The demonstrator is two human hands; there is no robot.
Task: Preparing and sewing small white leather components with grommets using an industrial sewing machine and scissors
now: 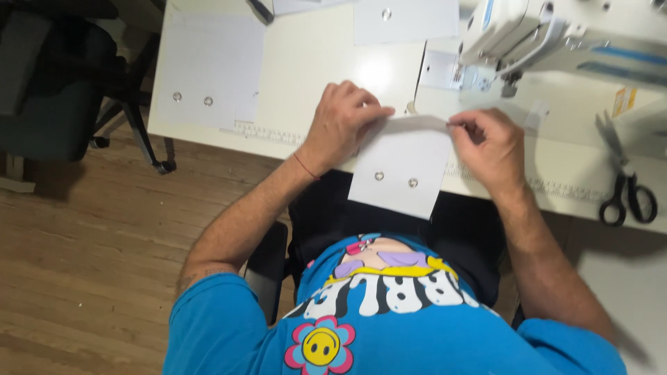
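Both hands pinch the folded top edge of a white panel (pixel 401 167) at frame centre: left hand (pixel 340 125) with grip closed on its left corner, right hand (pixel 490 142) with grip closed on its right corner. The panel, bearing two snaps, overhangs the near edge of the worktop (pixel 306 62). A sewing machine (pixel 556 35) stands upper right; scissors (pixel 625 187) lie at right. More panels (pixel 208 69) lie upper left, with bare worktop between.

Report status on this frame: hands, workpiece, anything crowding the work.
Both hands pinch the folded top edge of the white fabric piece: left hand, right hand. It overhangs the table edge. Sewing machine just beyond; scissors lie apart.
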